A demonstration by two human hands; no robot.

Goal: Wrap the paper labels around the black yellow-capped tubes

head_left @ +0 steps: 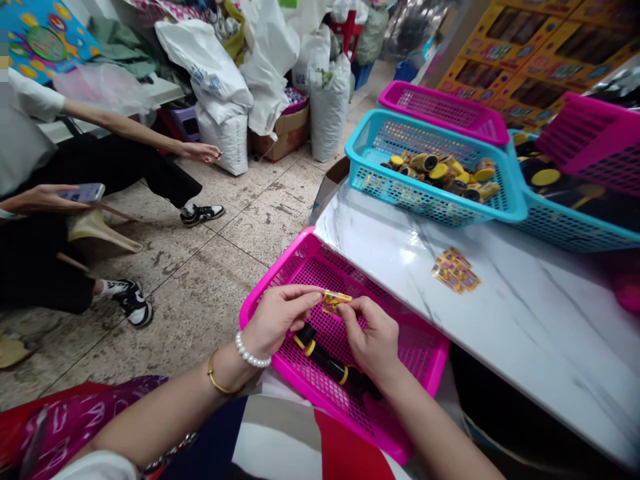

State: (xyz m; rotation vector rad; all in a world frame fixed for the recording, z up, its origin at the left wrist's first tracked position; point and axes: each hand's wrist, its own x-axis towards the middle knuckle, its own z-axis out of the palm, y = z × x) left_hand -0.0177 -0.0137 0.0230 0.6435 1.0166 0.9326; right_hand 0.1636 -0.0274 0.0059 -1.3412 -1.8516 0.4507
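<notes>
Speckled tile floor (pixel 200 313) across the left half, with white woven sacks (pixel 327 100) and a cardboard box (pixel 280 133) piled against the far wall. Yellow printed cartons (pixel 520 60) stacked at upper right. Along the right, a white marble-patterned counter (pixel 500 333), bearing a cyan plastic basket (pixel 450 215) full of black tubes with yellow caps (pixel 440 173), a second cyan basket (pixel 575 233) at the edge of view, and two magenta baskets (pixel 443 110) (pixel 595 143), one at the far end and one tilted on the second cyan basket. A small stack of yellow printed labels (pixel 456 270) flat on the counter. At far left, a seated person (pixel 100 173), phone (pixel 83 193) in one hand, well apart from the counter.

Over the lap, a magenta basket (pixel 280 273) against the counter's edge, two black tubes with yellow bands (pixel 325 357) lying inside. Just above them, one yellow label (pixel 336 301), pinched at opposite edges by the left grip (pixel 277 320) and right grip (pixel 367 337). Pearl bracelet (pixel 253 351) and gold bangle (pixel 220 377) on the left wrist.
</notes>
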